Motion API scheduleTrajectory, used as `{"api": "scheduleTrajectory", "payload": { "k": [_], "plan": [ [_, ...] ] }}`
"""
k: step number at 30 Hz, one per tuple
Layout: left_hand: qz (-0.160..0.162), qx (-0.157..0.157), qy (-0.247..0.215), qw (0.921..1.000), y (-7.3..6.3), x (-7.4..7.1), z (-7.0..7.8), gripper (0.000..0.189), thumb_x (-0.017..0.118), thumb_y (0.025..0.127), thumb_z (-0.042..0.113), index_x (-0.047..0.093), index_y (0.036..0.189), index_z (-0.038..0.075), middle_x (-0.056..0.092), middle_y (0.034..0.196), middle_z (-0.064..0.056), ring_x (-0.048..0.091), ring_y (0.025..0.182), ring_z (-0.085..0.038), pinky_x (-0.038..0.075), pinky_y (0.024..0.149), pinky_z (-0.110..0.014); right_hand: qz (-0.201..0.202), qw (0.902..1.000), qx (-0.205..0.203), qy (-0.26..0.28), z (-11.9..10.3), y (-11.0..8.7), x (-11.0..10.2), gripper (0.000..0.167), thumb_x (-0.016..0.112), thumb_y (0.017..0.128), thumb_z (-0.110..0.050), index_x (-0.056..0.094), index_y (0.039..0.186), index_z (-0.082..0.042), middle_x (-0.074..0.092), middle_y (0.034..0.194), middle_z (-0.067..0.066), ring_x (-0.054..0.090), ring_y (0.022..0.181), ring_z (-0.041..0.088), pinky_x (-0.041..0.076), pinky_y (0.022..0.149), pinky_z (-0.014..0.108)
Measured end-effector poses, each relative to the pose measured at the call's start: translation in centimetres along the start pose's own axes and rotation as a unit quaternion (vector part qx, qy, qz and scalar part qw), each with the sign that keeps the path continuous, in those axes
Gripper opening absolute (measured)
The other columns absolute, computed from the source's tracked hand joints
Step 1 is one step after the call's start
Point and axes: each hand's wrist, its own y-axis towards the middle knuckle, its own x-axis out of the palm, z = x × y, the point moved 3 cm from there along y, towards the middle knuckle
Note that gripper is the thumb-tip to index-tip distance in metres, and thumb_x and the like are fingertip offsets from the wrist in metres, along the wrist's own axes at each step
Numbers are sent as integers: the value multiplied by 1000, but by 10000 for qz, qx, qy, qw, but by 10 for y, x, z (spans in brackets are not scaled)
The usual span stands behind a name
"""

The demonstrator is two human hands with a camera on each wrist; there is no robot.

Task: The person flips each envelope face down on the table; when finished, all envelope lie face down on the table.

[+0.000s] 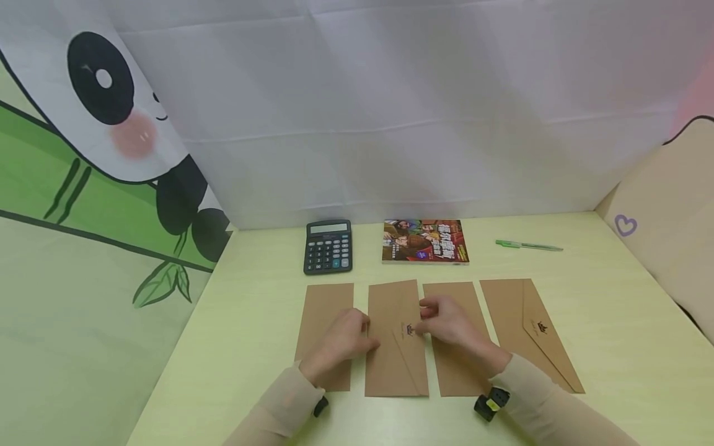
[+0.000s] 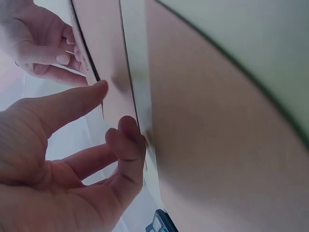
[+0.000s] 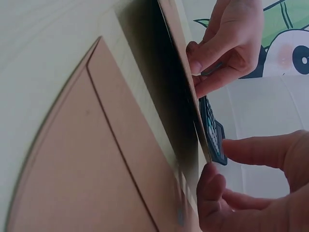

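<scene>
Both hands are at the long edges of a brown paper envelope [image 1: 390, 334] with a small crown print, second from the left in a row. My left hand [image 1: 344, 337] has its thumb over the top face and curled fingers at the left edge. My right hand [image 1: 449, 322] grips around the right edge, its fingertips [image 3: 207, 181] right at the rim and the thumb above. In the right wrist view, that side of the envelope is raised, with a dark shadow beneath. Another envelope [image 1: 329, 300] lies under the left forearm side, and a third [image 1: 454, 297] beneath the right hand.
Farther right lies an envelope [image 1: 515, 319] with its flap up. Behind the row are a black calculator [image 1: 328, 248], a colourful book [image 1: 426, 241] and a green pen [image 1: 527, 246]. A white cloth [image 1: 390, 124] closes off the table's back, with printed cloth on both sides.
</scene>
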Motion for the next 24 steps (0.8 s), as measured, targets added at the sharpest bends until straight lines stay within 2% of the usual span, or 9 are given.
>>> {"api": "scheduleTrajectory", "payload": {
  "k": [3, 6, 12, 15, 17, 19, 22, 24],
  "plan": [
    [-66, -33, -65, 10000, 0, 0, 1, 36, 77, 78, 22, 50, 59, 10, 30, 54, 3, 32, 52, -11, 24, 46, -26, -68, 9997, -63, 236, 3, 1, -3, 48, 72, 77, 2, 56, 122, 9, 64, 99, 13, 59, 85, 22, 51, 69, 35],
    [-71, 58, -46, 9999, 1, -1, 3, 36, 77, 80, 26, 52, 60, 10, 32, 55, 3, 34, 54, -11, 25, 47, -26, -222, 9979, -244, 565, 5, 2, -6, 47, 71, 81, 0, 54, 125, 6, 64, 98, 12, 60, 81, 21, 50, 64, 35],
    [-77, 252, -143, 9996, 1, -2, 6, 32, 76, 81, 28, 56, 65, 9, 36, 55, 4, 35, 51, -9, 26, 45, -24, -557, 9880, -746, 1232, 11, 4, -11, 53, 70, 86, -8, 49, 132, 5, 64, 106, 17, 63, 92, 25, 51, 75, 37],
    [-139, 266, -306, 9991, 2, -1, 7, 27, 75, 82, 30, 67, 84, 4, 46, 60, 2, 40, 50, -8, 30, 44, -23, -638, 9841, -884, 1399, 10, 4, -13, 50, 69, 88, -9, 50, 131, 6, 65, 108, 19, 63, 95, 26, 51, 78, 36],
    [-170, 277, -457, 9984, 2, 0, 7, 37, 75, 82, 30, 69, 103, 0, 57, 72, -2, 45, 51, -9, 36, 44, -24, -658, 9830, -924, 1445, 10, 4, -14, 46, 66, 90, -11, 50, 130, 6, 66, 107, 18, 64, 93, 27, 52, 76, 37],
    [-168, 296, -621, 9975, 3, 1, 7, 48, 73, 84, 31, 64, 119, -1, 64, 88, -6, 51, 55, -9, 41, 46, -24, -657, 9826, -933, 1468, 9, 4, -13, 42, 64, 92, -13, 53, 128, 5, 68, 104, 16, 65, 90, 29, 52, 73, 38],
    [-154, 366, -838, 9957, 4, 3, 7, 52, 71, 86, 31, 60, 126, -2, 65, 105, -8, 57, 65, -10, 47, 50, -25, -732, 9813, -1022, 1456, 8, 4, -11, 36, 60, 95, -13, 55, 125, 5, 69, 99, 15, 65, 88, 33, 51, 68, 39],
    [-134, 423, -907, 9949, 5, 3, 8, 48, 67, 89, 29, 60, 126, 0, 64, 106, -7, 59, 71, -10, 48, 53, -25, -822, 9808, -1095, 1390, 7, 4, -8, 33, 58, 95, -12, 57, 123, 5, 69, 96, 13, 64, 85, 34, 51, 65, 38]
  ]
}}
